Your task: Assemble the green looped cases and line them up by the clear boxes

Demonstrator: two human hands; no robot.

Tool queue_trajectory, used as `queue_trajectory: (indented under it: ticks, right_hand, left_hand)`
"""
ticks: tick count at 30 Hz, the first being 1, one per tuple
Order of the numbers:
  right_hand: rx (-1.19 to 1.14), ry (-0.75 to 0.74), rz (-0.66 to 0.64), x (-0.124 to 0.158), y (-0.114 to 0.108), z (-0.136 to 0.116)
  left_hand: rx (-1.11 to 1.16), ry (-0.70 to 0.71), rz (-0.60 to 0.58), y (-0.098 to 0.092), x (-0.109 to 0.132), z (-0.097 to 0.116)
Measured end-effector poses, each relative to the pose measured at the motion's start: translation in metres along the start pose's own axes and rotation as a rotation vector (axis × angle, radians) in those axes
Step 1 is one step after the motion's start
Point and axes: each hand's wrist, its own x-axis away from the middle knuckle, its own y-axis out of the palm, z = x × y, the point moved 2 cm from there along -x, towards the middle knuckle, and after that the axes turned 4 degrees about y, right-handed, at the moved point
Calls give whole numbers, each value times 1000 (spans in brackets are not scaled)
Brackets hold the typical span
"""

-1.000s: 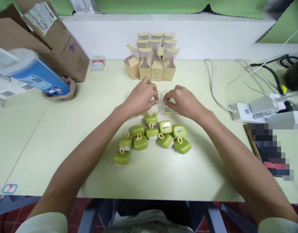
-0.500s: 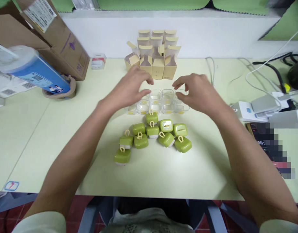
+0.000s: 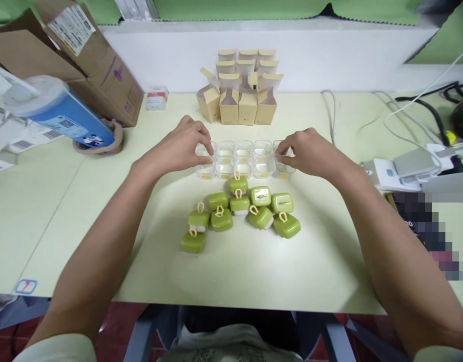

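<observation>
Two rows of clear plastic cups [image 3: 244, 148] stand side by side, with yellow marks at their bottoms. My left hand [image 3: 184, 147] is at the left end, its thumb and fingers apart over the end cups. At the opposite end, my right hand [image 3: 306, 153] has thumb and fingertips closed on the rim of a clear cup [image 3: 284, 170]; the exact contact is partly hidden. In front of the cups lie several green lidded cases [image 3: 239, 205] with pale yellow loops, some tilted or turned over.
Behind the cups, small open cardboard boxes [image 3: 247, 108] stand in rows against the wall. A blue cup [image 3: 80, 123], a large carton [image 3: 114, 75] and a small white box [image 3: 156, 98] are at left. Chargers [image 3: 415, 163], cables and a phone [image 3: 423, 221] lie at right.
My left hand has moved left and slightly down to the left end of the cups. My right hand has lowered onto the right end, its fingertips coming closer together.
</observation>
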Motion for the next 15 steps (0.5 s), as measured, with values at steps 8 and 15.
queue_trajectory:
  ticks: [8, 15]
  right_hand:
    - [-17, 3, 10, 4, -16, 1]
    - [-38, 34, 28, 9, -29, -13]
  left_hand:
    - [-5, 31, 31, -19, 3, 22]
    - [120, 67, 38, 1, -8, 47]
